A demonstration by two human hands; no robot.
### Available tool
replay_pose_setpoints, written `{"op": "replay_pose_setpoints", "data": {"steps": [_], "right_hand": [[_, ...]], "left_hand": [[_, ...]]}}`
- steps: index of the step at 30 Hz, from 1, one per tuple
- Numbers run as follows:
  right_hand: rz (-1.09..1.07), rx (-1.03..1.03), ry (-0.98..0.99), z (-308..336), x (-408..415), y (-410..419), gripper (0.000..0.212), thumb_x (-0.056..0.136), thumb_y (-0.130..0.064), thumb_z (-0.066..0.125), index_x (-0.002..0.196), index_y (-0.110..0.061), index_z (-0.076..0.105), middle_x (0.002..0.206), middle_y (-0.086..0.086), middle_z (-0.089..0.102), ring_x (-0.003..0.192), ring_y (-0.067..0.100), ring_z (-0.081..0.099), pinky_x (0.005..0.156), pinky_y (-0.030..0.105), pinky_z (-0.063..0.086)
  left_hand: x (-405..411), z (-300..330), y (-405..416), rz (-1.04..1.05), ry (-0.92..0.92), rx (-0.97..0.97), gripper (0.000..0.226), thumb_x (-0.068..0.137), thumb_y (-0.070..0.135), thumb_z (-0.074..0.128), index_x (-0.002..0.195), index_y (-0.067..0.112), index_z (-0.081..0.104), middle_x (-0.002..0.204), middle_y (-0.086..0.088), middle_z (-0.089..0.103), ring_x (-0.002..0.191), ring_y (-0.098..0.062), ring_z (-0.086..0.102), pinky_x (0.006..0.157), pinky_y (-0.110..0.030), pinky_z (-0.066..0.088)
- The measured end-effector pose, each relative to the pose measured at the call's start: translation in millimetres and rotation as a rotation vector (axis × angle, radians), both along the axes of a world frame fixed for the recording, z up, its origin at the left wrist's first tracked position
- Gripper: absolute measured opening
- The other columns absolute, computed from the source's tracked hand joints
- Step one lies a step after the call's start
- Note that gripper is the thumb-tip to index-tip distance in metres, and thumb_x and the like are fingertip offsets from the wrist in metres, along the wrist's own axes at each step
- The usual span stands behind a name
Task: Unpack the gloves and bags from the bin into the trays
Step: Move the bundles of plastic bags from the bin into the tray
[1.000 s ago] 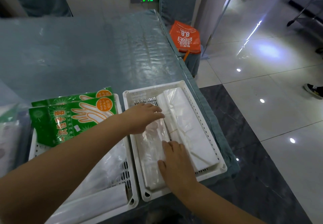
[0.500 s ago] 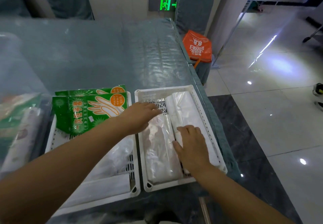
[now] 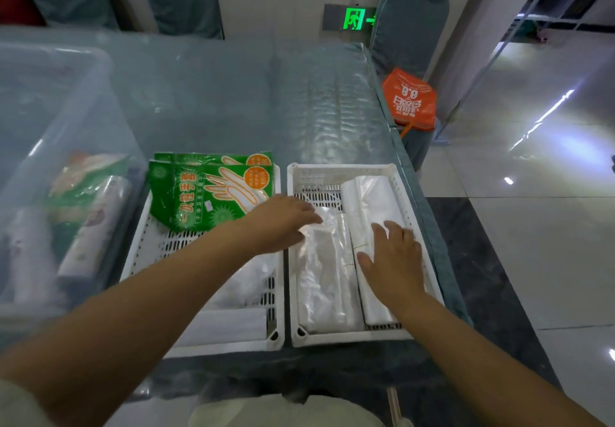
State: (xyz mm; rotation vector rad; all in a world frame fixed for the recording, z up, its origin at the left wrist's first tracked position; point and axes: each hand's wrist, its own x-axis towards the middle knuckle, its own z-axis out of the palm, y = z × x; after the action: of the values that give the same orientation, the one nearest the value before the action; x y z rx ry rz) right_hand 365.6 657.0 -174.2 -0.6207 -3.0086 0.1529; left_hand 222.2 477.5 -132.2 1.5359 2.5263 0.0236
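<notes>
Right tray (image 3: pixel 346 338): two bag packs side by side. My right hand (image 3: pixel 394 257) lies flat, fingers straight, on the right pack (image 3: pixel 369 200). My left hand (image 3: pixel 283 222), fingers loosely extended, touches the left pack (image 3: pixel 324 280). Left tray (image 3: pixel 233 343): green glove packets (image 3: pixel 203 197), clear bags. Bin (image 3: pixel 50 127) at left, some packages inside.

Orange fan (image 3: pixel 410 100) on a chair seat, green exit sign (image 3: pixel 354 19) on the wall beyond.

Perhaps a public hall: exit sign (image 3: pixel 353 19) (green), glossy floor (image 3: pixel 532 227).
</notes>
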Motion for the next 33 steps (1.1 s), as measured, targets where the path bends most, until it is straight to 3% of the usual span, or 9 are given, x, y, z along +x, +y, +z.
{"op": "replay_pose_setpoints", "data": {"steps": [6,8,12,16,18,21,25,29,33], "right_hand": [[0.273,-0.204,0.246,41.0,-48.3,-55.3,0.031,0.083,-0.019,0.061,0.114,-0.015,0.062,0.111,0.006,0.066,0.102,0.025,0.056,0.090,0.039,0.042],[0.282,-0.291,0.229,46.1,-62.2,-67.4,0.027,0.084,-0.016,0.060,0.110,-0.016,0.065,0.110,0.005,0.067,0.103,0.024,0.057,0.090,0.036,0.044],[0.085,-0.334,0.040,34.0,-65.8,-63.9,0.035,0.087,-0.020,0.055,0.120,-0.012,0.055,0.119,0.011,0.059,0.109,0.028,0.054,0.089,0.038,0.046],[-0.135,-0.421,-0.103,16.1,-47.0,-62.5,0.033,0.085,-0.029,0.056,0.108,-0.005,0.051,0.107,0.014,0.058,0.094,0.029,0.057,0.077,0.033,0.046],[-0.183,-0.407,-0.148,10.2,-38.8,-66.0,0.035,0.086,-0.034,0.056,0.105,-0.004,0.052,0.105,0.015,0.059,0.093,0.028,0.057,0.078,0.033,0.046],[-0.247,-0.378,-0.205,7.1,-34.5,-75.6,0.045,0.088,-0.041,0.053,0.110,-0.002,0.051,0.110,0.016,0.058,0.099,0.029,0.056,0.087,0.038,0.048],[-0.414,-0.395,-0.384,7.4,-36.7,-89.8,0.063,0.089,-0.048,0.049,0.130,-0.002,0.038,0.131,0.017,0.046,0.119,0.031,0.045,0.096,0.037,0.040],[-0.525,-0.464,-0.371,1.7,-41.9,-91.3,0.071,0.086,-0.052,0.050,0.135,-0.003,0.031,0.137,0.016,0.039,0.123,0.031,0.040,0.097,0.040,0.037],[-0.559,-0.438,-0.295,-1.7,-42.4,-78.4,0.073,0.076,-0.063,0.054,0.123,-0.008,0.044,0.117,0.010,0.054,0.104,0.027,0.054,0.083,0.038,0.045]], "left_hand": [[-13.0,96.5,-64.9,0.276,0.083,0.165,0.039,0.086,0.025,0.058,0.125,0.031,0.054,0.121,0.001,0.062,0.110,-0.025,0.055,0.088,-0.035,0.044],[-11.7,117.3,-92.1,0.340,0.123,0.181,0.037,0.086,0.027,0.058,0.123,0.032,0.055,0.122,0.002,0.062,0.111,-0.025,0.055,0.089,-0.034,0.043],[-8.3,133.9,-136.9,0.411,0.172,0.181,0.035,0.086,0.029,0.057,0.121,0.032,0.056,0.119,0.001,0.063,0.109,-0.026,0.056,0.088,-0.036,0.045],[-12.5,124.7,-151.1,0.389,0.136,0.159,0.036,0.087,0.031,0.055,0.122,0.033,0.055,0.119,0.001,0.063,0.109,-0.024,0.056,0.088,-0.036,0.047],[-13.8,113.5,-144.9,0.364,0.110,0.171,0.035,0.086,0.031,0.055,0.121,0.034,0.056,0.119,0.003,0.062,0.109,-0.023,0.056,0.086,-0.033,0.044],[-12.2,90.8,-125.1,0.282,0.065,0.195,0.035,0.085,0.029,0.055,0.120,0.032,0.057,0.121,0.004,0.063,0.110,-0.022,0.057,0.088,-0.035,0.048],[-4.7,56.6,-95.4,0.174,-0.075,0.170,0.036,0.085,0.028,0.054,0.121,0.032,0.056,0.121,0.004,0.063,0.111,-0.022,0.056,0.089,-0.037,0.048],[-0.2,24.2,-70.8,0.076,-0.135,0.122,0.036,0.086,0.028,0.055,0.122,0.030,0.056,0.119,0.004,0.062,0.109,-0.021,0.056,0.085,-0.032,0.045],[-3.9,0.3,-46.4,0.017,-0.112,0.074,0.040,0.084,0.027,0.055,0.124,0.026,0.054,0.119,0.000,0.061,0.108,-0.025,0.057,0.085,-0.036,0.047]]}}
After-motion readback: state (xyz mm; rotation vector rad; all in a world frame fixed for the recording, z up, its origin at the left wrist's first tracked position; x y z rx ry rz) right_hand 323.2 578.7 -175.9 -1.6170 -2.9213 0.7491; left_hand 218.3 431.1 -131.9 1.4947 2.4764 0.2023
